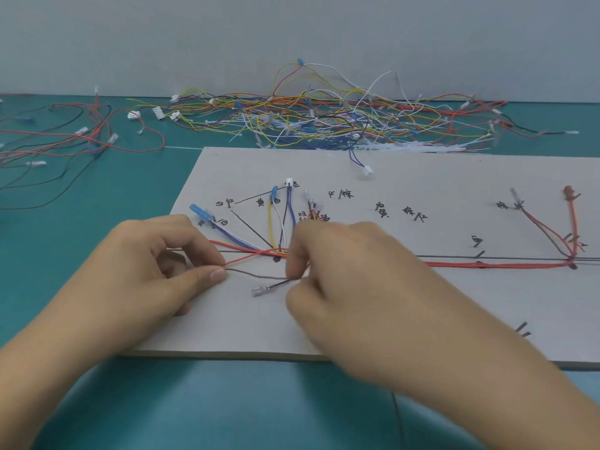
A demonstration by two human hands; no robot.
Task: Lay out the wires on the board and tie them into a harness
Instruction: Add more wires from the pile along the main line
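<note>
A brown wire (256, 275) is stretched over the near left part of the board (406, 306), pinched at one end by the left hand (156, 271) and at the other by the right hand (350, 280). Laid wires (270, 222) are fanned just beyond the hands, and a loose pile (324, 121) is heaped behind the board.

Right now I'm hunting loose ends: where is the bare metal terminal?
In the head view the metal terminal lies on the board between the left hand and the right hand, just below the brown wire stretched between them.
</note>
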